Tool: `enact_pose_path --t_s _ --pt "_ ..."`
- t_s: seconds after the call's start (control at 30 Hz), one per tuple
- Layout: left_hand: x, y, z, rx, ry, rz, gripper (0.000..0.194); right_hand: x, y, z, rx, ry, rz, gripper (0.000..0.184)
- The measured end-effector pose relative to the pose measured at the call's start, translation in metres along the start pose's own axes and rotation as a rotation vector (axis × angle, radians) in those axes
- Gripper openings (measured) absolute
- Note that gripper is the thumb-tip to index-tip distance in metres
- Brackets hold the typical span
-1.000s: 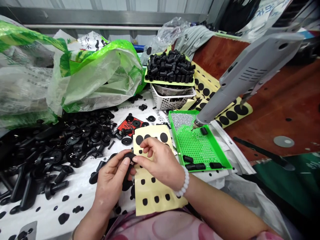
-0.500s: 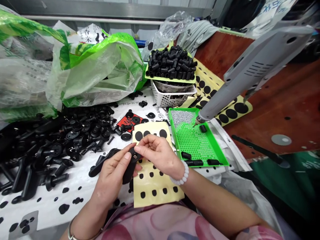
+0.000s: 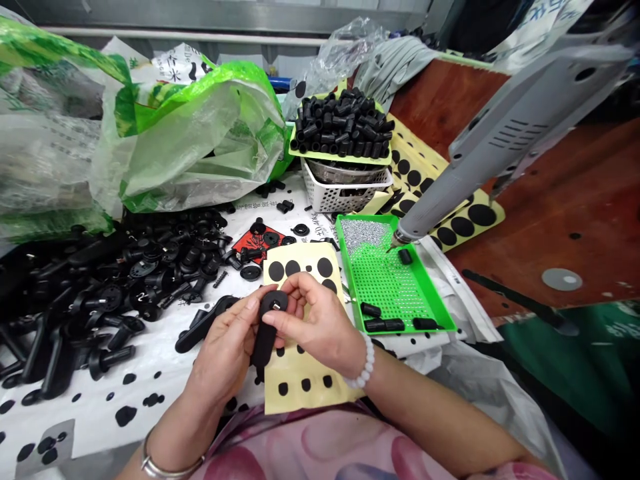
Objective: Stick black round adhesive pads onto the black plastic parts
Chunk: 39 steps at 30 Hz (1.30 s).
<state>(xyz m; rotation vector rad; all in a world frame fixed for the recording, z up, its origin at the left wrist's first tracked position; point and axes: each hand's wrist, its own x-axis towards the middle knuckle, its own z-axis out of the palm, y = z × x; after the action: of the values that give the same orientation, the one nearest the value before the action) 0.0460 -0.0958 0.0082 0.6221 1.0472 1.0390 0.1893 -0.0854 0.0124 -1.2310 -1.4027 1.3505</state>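
Observation:
Between my two hands is a black crank handle (image 3: 263,343), its round end tilted up toward me with a small metal piece in the centre hole. My left hand (image 3: 220,350) grips the handle from the left side, fingers closed round it. The thumb of my right hand (image 3: 323,323) presses on the face of the round end, and its fingers curl behind the rim. Under the hands lies a yellow backing sheet (image 3: 320,397) of black stickers, large round ones at the top and small ones lower down. Another black crank handle (image 3: 203,330) rests left of my left hand.
Black handles and round parts (image 3: 165,260) are heaped at the left. A green tray (image 3: 407,287) holds small screws and several black sleeves. Over it hangs a grey electric screwdriver (image 3: 480,147). Behind, a tray of black sleeves (image 3: 345,127) sits on a white basket (image 3: 325,193).
The crank handle has turned so that its round end shows more fully. My right hand has shifted from a fingertip pinch at the rim to a thumb pressed on the face.

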Motion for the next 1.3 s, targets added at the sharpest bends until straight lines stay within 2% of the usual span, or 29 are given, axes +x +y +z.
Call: enact_pose_path --t_s 0.13,0.27,0.37,0.53,0.6,0.77,0.87,0.97,1.07,1.13,1.23,1.3 --pt "0.001 0.000 0.001 -0.016 -0.031 -0.002 0.043 -0.002 0.003 -0.001 -0.114 0.019 -0.084 0.022" --pt "0.002 0.002 0.000 -0.109 -0.076 -0.048 0.039 -0.003 0.011 -0.005 -0.258 0.177 -0.307 0.042" --pt "0.002 0.002 0.001 -0.148 -0.073 -0.070 0.035 -0.005 0.015 -0.005 -0.391 0.229 -0.445 0.033" --pt "0.003 0.001 0.007 -0.129 -0.047 -0.057 0.033 -0.009 0.018 -0.003 -0.562 0.284 -0.561 0.027" --pt "0.002 0.001 0.008 -0.125 -0.046 -0.057 0.034 -0.009 0.019 -0.003 -0.560 0.284 -0.573 0.027" --pt "0.001 0.002 0.005 -0.145 -0.062 -0.074 0.036 -0.010 0.022 -0.006 -0.316 0.278 -0.534 0.032" --pt "0.000 0.003 0.003 -0.129 -0.065 -0.088 0.038 -0.011 0.023 -0.009 -0.296 0.305 -0.528 0.034" --pt "-0.001 0.005 0.002 -0.032 -0.088 -0.096 0.044 -0.008 0.020 -0.018 -0.314 0.239 -0.529 0.036" --pt "0.000 0.007 0.002 0.114 -0.153 -0.082 0.052 -0.005 0.014 -0.029 -0.362 0.030 -0.600 0.046" --pt "0.003 0.009 0.002 0.222 -0.190 -0.058 0.056 -0.002 0.012 -0.034 -0.399 -0.064 -0.655 0.043" --pt "0.008 0.012 0.000 0.451 -0.198 0.036 0.056 -0.001 0.013 -0.036 -0.411 -0.047 -0.692 0.031" --pt "0.010 0.015 0.001 0.618 -0.152 0.189 0.052 -0.002 0.015 -0.035 -0.394 0.024 -0.693 0.027"
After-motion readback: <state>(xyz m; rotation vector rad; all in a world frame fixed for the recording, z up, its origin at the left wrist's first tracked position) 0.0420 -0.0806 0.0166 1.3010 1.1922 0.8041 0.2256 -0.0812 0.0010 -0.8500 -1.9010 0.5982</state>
